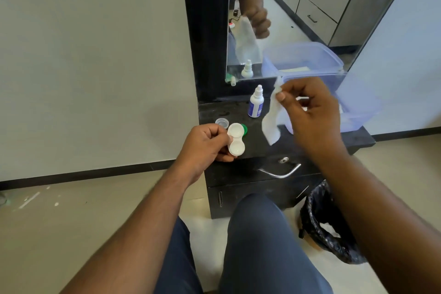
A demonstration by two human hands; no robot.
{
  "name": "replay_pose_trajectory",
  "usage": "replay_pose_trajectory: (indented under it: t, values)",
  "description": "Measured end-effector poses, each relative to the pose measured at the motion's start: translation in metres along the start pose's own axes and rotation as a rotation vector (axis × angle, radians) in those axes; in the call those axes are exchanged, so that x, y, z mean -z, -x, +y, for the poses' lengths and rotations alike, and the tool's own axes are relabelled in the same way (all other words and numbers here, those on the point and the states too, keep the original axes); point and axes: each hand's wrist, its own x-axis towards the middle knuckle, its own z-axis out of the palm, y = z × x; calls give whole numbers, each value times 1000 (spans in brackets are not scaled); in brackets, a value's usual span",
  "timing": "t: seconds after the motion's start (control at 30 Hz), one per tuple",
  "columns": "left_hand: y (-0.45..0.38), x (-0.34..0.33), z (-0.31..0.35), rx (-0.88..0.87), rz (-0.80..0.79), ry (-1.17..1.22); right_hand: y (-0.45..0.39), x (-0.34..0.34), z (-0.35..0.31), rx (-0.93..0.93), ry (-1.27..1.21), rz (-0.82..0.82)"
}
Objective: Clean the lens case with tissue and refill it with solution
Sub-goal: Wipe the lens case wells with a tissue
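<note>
My left hand [205, 145] holds a white two-well lens case [235, 139] by its side, both wells uncapped and facing up, over the front left of the black dresser top [260, 148]. My right hand [312, 114] pinches a white tissue [272, 117] by its top; the tissue hangs down to the right of the case, apart from it. A white solution bottle [255, 102] with a blue label stands upright at the back. A clear cap [222, 122] and a green cap [244, 129] lie on the top just behind the case.
A translucent blue plastic tub [358, 112] sits at the right of the dresser top. A mirror [298, 7] stands behind. The drawer front has a metal handle [281, 172]. A bin lined with a black bag [327, 227] stands on the floor at the right.
</note>
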Motion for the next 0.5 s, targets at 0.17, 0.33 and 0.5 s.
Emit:
replay_pose_trajectory:
  t: [0.17, 0.33, 0.5]
  values:
    - [2, -1, 5, -11, -80, -46, 4, -16, 4, 303, 191, -456]
    - [3, 1, 1, -34, -50, -45, 12, -30, 24, 265, 244, -584]
    - [0, -2, 0, -35, -55, -87, 6, -27, 23, 312, 335, -620]
